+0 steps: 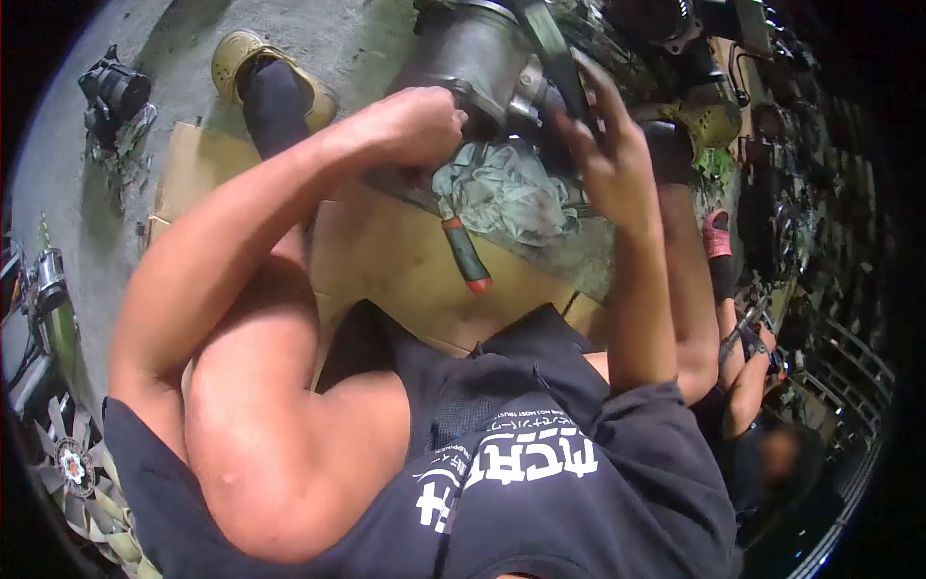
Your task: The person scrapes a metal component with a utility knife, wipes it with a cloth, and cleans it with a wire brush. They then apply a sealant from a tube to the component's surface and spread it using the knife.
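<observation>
A grey metal cylindrical housing (461, 63) with a flange lies on the floor in front of me. My left hand (429, 125) is closed at its lower flange edge; whatever the fingers hold is hidden. To the right, a long dark bar (552, 48) with a shiny flat face slants down across the housing's side. My right hand (612, 159) has its thumb and fingers on either side of the bar's lower end. Below the housing is a crumpled pale rag (506, 193). A black-and-red tool handle (466, 253) sticks out from beside the rag over the cardboard.
Flattened cardboard (386, 251) covers the floor between my legs. A black machine part (114, 87) lies at upper left, a fan (72, 463) at lower left. Metal parts (666, 24) crowd the upper right. Another person's arm (748, 386) shows at right.
</observation>
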`<state>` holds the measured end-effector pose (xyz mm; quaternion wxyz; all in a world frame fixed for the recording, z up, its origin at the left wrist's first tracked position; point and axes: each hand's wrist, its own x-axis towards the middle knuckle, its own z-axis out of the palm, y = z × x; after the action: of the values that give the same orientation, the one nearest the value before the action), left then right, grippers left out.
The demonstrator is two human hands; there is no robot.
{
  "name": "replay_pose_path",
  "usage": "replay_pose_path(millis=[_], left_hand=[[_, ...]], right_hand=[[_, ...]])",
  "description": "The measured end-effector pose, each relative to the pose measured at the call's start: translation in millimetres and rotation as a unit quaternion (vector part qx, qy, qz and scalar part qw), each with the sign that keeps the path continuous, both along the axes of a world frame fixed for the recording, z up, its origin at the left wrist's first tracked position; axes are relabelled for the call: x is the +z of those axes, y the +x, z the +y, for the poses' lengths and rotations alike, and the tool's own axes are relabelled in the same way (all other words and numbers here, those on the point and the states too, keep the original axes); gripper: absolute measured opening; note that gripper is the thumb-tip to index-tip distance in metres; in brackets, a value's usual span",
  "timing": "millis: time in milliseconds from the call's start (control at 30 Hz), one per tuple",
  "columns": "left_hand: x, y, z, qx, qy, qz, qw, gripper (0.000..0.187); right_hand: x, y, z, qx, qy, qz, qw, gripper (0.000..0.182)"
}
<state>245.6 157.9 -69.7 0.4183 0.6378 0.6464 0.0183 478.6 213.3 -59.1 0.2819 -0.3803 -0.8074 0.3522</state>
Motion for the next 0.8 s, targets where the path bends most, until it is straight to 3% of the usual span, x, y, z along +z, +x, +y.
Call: replay_pose_path(millis=[33,67,100,200,267,367,400,433,467,500,533,600,633,667,733,800], left_hand=[[4.7,0.0,0.5,0.053,-0.041,-0.011,0.998,0.047],[9.1,-0.6,-0.5,0.051,-0.045,-0.012,0.998,0.047],[13.4,-1.6,-1.7,0.032,-0.039,-0.025,0.998,0.048],[7.2,-2.7,-2.1,-0.007,-0.017,-0.017,1.0,0.049],[3.8,-2.5,-0.7,-0.031,0.005,0.006,0.999,0.049],[6.9,-3.5,0.9,0.02,-0.026,-0.03,0.999,0.05],[12.5,-3.5,1.5,0.005,-0.021,-0.023,1.0,0.05],[15.5,-0.9,0.4,-0.014,-0.02,-0.016,1.0,0.051],[-1.8,-4.2,7.0,-0.21,0.024,0.086,0.974,0.05],[1.6,-4.4,4.0,-0.183,0.041,0.07,0.98,0.05],[6.2,-5.0,1.8,-0.153,0.058,0.056,0.985,0.05],[-12.0,-1.9,1.7,0.055,-0.013,-0.017,0.998,0.049],[1.6,-1.0,2.7,0.017,-0.049,-0.024,0.998,0.049],[2.2,-4.7,1.1,-0.072,0.051,0.007,0.996,0.047],[2.4,-6.0,0.8,-0.131,0.049,0.05,0.989,0.045],[5.0,-3.3,4.3,-0.174,0.043,0.075,0.981,0.045]], right_hand=[[-6.0,13.6,-13.9,-0.01,0.008,0.051,0.999,0.049],[1.8,26.4,-38.2,-0.09,-0.141,-0.004,0.986,0.047],[-7.1,41.9,-51.5,-0.117,-0.153,-0.064,0.979,0.044],[-2.7,60.8,-78.0,-0.121,-0.102,-0.094,0.983,0.032],[3.2,70.1,-81.6,-0.132,-0.122,-0.222,0.958,0.023],[-16.4,57.8,-90.6,-0.128,-0.074,-0.198,0.969,0.023],[-33.9,43.8,-89.6,-0.108,-0.082,-0.257,0.957,0.024],[-63.3,29.1,-87.4,-0.032,0.039,-0.185,0.981,0.025],[-82.3,8.3,-74.5,-0.062,0.023,-0.187,0.98,0.028],[-55.6,-17.3,-57.1,-0.125,-0.065,-0.261,0.955,0.03],[-53.0,-23.1,-36.9,-0.128,-0.038,-0.267,0.954,0.034],[-35.2,-22.1,-14.6,-0.097,0.015,-0.274,0.957,0.038],[-20.0,-11.0,-16.3,-0.084,0.028,-0.263,0.961,0.036],[-4.1,-3.3,-21.1,-0.065,0.049,-0.247,0.966,0.034],[14.0,10.4,-42.9,-0.13,-0.021,-0.246,0.96,0.025],[-14.0,20.2,-56.8,-0.063,-0.02,-0.336,0.94,0.027]])
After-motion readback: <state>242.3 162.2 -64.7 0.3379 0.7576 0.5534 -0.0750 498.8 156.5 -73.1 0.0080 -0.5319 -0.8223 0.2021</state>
